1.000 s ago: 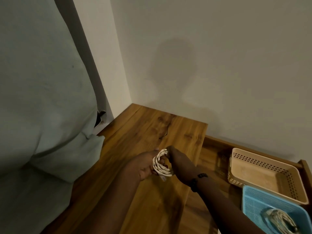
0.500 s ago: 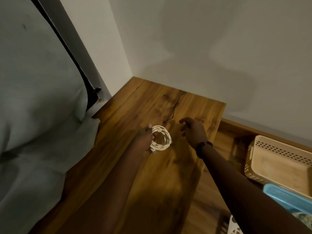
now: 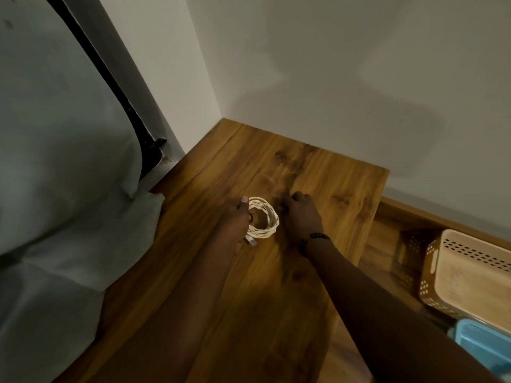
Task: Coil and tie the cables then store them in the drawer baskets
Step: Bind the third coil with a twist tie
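Observation:
A white cable (image 3: 269, 217) wound into a small coil sits over the wooden top (image 3: 326, 194). My left hand (image 3: 235, 219) holds the coil at its left side, thumb on the upper edge, and a plug end sticks out below the palm. My right hand (image 3: 300, 214) hovers just right of the coil with its fingers curled down and holds nothing. At the right, a beige basket (image 3: 470, 275) and a blue basket (image 3: 481, 346) stand in the open drawer.
White bedding (image 3: 63, 172) fills the left side and lies over the top's left edge. Walls close off the back corner. The drawer (image 3: 387, 244) lies lower, to the right of the wooden top.
My right hand has let go of the coil and drawn slightly to the right. The left hand keeps the coil, now turned flat, showing its ring shape.

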